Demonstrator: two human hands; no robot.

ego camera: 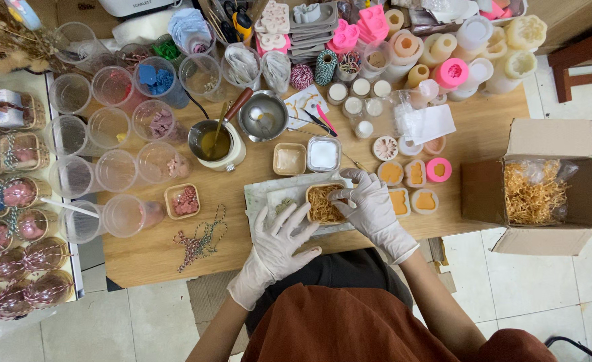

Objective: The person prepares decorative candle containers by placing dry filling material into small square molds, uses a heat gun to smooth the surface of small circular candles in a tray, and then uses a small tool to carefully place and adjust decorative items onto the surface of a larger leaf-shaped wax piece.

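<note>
we are pinching at the straw-filled tray (323, 204) with our right hand (369, 204), grip narrow; left hand (279, 238) is lying spread just lower left, holding nothing.

A wooden table (483, 141) is crowded with clear plastic cups (117, 169), a small pot (217, 144), pink moulds (439, 169), twine spools (325, 66) and an open cardboard box (544, 184).

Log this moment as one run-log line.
left hand: flat on mat | right hand: fingertips in small tray of straw | box: open
</note>
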